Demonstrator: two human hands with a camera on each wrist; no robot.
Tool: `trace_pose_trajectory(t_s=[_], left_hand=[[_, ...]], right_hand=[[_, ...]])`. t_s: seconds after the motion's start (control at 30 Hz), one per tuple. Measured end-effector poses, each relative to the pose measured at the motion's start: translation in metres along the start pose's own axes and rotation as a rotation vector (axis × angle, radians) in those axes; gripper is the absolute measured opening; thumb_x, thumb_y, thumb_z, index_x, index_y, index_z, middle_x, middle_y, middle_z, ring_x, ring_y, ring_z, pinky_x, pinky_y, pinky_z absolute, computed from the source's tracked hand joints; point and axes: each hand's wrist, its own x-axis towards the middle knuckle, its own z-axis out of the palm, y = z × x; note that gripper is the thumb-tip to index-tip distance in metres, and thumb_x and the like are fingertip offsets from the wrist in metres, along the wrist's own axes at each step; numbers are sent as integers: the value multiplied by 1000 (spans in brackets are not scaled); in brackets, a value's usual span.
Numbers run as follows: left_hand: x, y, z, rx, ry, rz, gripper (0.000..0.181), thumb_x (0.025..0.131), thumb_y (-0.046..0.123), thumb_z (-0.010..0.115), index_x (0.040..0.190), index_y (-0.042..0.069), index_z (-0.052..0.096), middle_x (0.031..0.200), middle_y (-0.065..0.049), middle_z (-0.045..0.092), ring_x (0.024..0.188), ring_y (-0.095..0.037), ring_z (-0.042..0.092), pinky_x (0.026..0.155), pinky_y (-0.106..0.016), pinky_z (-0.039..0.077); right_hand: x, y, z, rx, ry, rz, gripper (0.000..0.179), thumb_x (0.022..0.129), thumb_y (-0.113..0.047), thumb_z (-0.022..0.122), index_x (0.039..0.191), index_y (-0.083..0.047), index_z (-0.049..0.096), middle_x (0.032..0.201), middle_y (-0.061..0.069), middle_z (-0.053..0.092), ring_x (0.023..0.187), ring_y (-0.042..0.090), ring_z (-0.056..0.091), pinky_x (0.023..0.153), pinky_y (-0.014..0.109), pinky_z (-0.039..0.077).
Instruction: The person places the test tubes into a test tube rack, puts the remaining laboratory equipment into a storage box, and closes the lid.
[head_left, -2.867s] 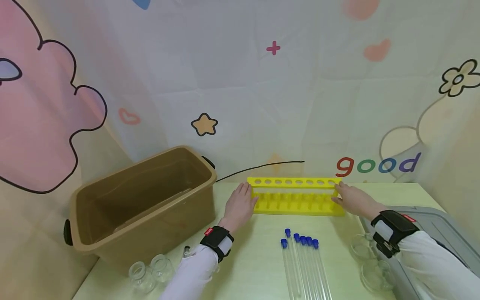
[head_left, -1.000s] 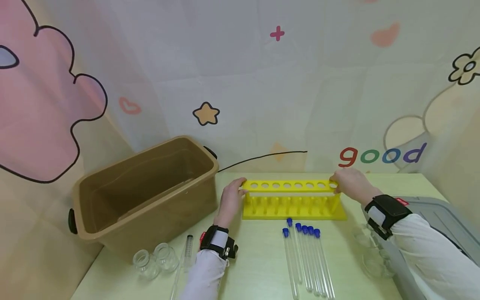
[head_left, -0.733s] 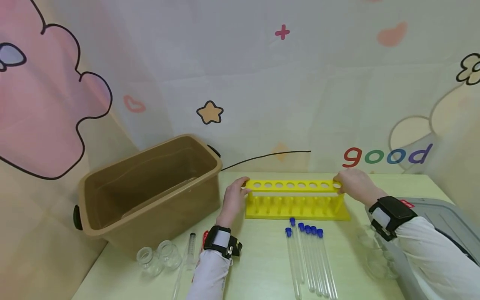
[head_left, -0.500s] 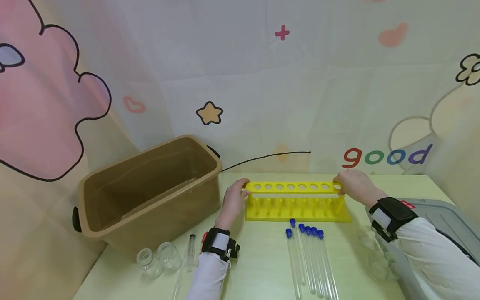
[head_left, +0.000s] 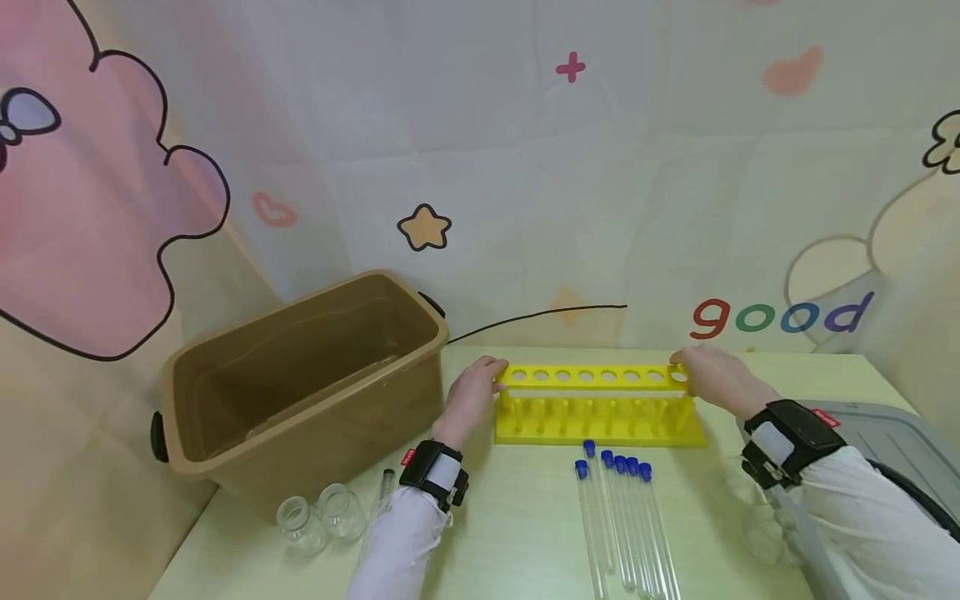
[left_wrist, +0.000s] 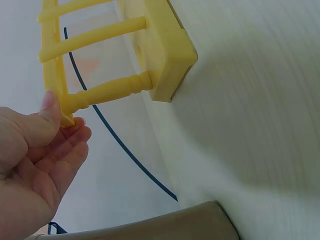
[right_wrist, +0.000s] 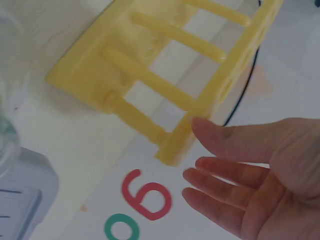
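Rack (head_left: pixel 600 425), one: yellow, on the table (head_left: pixel 510 542) near its far edge, upright, base (head_left: pixel 600 440) seemingly flat. I read it as moulded plastic: light, stiff, smooth enough to slide a little under dry fingers, not fragile, though the slim posts look the weakest part. Best hold, in my judgement: both ends of the top bar (head_left: pixel 596 387), level, or low on the base; not by one post.

Left hand (head_left: pixel 469 402): pinches the left end of the top bar, thumb on one face, fingertips curled behind.

Right hand (head_left: pixel 722 381): at the right end, thumb tip against the bar; in the right wrist view I see the fingers loosely extended, apart from the thumb, gripping nothing.

Tubes (head_left: pixel 628 517), six: clear, blue caps, lying in front of the rack, caps toward it. Probably glass, so I rate them breakable and apt to roll.

Bin (head_left: pixel 337 442), one: brown, open-topped, left of the rack.

Jars (head_left: pixel 302 527), two: clear, in front of the bin.

Dishes (head_left: pixel 761 533): clear, beside the right forearm, count uncertain.

Lid (head_left: pixel 862 425), one: grey, at the right, partly behind the sleeve.
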Motion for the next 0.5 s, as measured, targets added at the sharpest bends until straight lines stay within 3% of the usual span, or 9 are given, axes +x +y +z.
trace_pose_trajectory(t_s=[0.17,0.33,0.5], left_hand=[[0,-2,2,-8,-16,2,40,86,9,60,124,3,53,119,-9,50,105,-20,49,90,-31,38],[0,-6,4,14,-18,38,39,88,10,57,125,1,50,119,-8,48,105,-19,48,91,-29,37],[0,-8,5,62,-25,96,37,91,10,53,126,1,46,119,-9,44,101,-18,48,89,-27,37]], right_hand=[[-10,-28,-22,74,48,62,30,70,12,70,97,16,58,89,27,58,80,39,56,71,46,46],[-24,-65,-41,218,72,67,21,77,3,69,93,13,60,76,16,59,66,27,55,63,39,48],[-41,-84,-38,392,-32,77,16,83,-9,66,88,6,62,72,5,58,63,20,53,58,33,47]])
